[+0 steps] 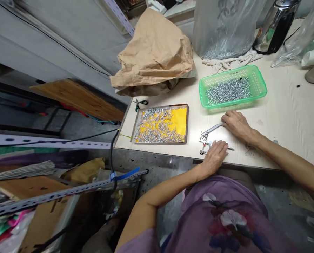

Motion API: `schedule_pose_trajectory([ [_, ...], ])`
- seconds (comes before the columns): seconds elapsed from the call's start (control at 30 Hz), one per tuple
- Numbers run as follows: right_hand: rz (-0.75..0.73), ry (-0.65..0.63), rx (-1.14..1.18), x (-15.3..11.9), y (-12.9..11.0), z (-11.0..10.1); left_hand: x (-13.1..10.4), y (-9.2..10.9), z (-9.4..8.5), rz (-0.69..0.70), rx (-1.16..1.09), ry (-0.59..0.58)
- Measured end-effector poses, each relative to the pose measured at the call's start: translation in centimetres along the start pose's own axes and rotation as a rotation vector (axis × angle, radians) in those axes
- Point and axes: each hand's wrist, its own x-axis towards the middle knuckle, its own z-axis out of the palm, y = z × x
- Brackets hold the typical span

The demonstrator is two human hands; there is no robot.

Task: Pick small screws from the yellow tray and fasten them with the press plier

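Hand pliers [211, 131] with two spread metal handles, a spring and a small red part lie near the table's front edge. My left hand [216, 156] lies over the lower handle, its fingers together and bent across it; the handle's tip sticks out beyond them. My right hand [237, 124] has its curled fingers at the end of the upper handle. Anything small under the fingers is hidden. Left of the pliers, a shallow tray [187, 123] with a yellow bottom holds many small silvery metal pieces. Similar pieces fill the bottom of a green plastic basket [262, 84] behind my right hand.
Green-handled scissors [140, 102] lie behind the tray. A crumpled brown paper bag [157, 52] stands at the back left. Farther back are a clear plastic bag [222, 31], a cloth [233, 61] and a kettle [278, 26]. Perforated shelving [67, 193] stands left of the table.
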Motion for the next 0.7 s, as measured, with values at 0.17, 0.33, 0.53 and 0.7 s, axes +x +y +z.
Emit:
schedule_pose_trajectory([
  [0.17,-0.443,-0.147,-0.015,1.0,-6.0,-1.3,0.0,-0.2,-0.3,-0.034,-0.070,-0.112],
  [0.33,-0.674,-0.242,-0.042,1.9,-8.8,-0.5,-0.1,-0.7,0.2,-0.025,-0.104,-0.231],
  [0.53,-0.773,0.042,0.276,2.2,-8.6,-0.1,-0.1,-0.7,1.7,0.048,0.062,-0.067],
  [0.7,-0.530,0.593,0.478,3.2,-6.6,-5.0,-0.1,-2.5,-1.9,0.103,0.124,0.150],
])
